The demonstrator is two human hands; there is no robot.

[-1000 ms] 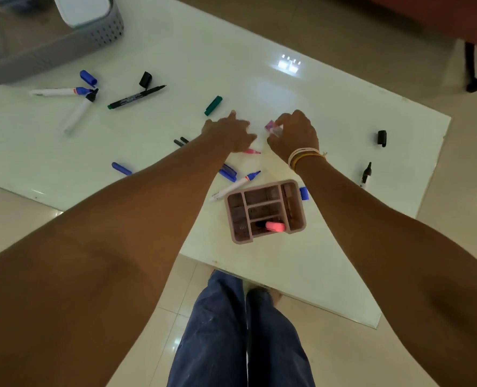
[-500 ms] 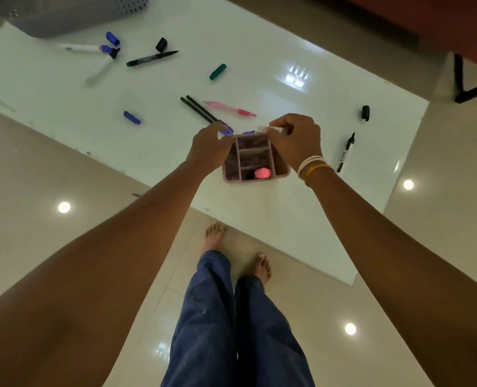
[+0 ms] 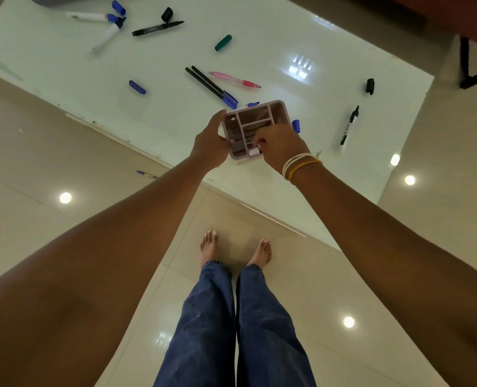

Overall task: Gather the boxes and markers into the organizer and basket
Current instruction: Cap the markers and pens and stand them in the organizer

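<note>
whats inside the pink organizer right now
In the pink organizer, the far compartments look empty. The right hand pinches a small white item into the near one and covers the rest.

Soft, even indoor light; ceiling lamps glare off my glossy floor [image 3: 64, 197] and the white table [image 3: 298, 65] (wide-angle lens bends the edges), details slightly soft.

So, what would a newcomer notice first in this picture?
First, the two hands at the pink organizer near the white table's front edge: the left hand steadies its side, and the right hand pinches a small white piece at its near end. Markers and caps lie scattered behind.
</note>
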